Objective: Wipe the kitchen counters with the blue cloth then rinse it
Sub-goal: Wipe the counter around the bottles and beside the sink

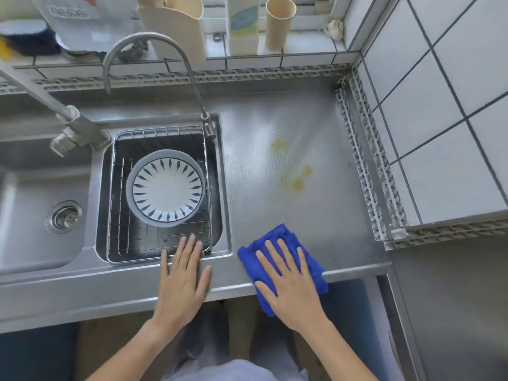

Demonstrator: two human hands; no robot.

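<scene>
Down at the near edge of the steel desk (pixel 302 210), right hand (pixel 291 281) presses flat, fingers straight, on the blue cloth (pixel 277 237). Left hand (pixel 182 279) rests flat beside the sink basket (pixel 118 215), holding nothing. Yellow spots (pixel 297 177) sit farther back.

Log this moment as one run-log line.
left hand flat on counter edge | right hand presses blue cloth | yellow stains unwiped
</scene>
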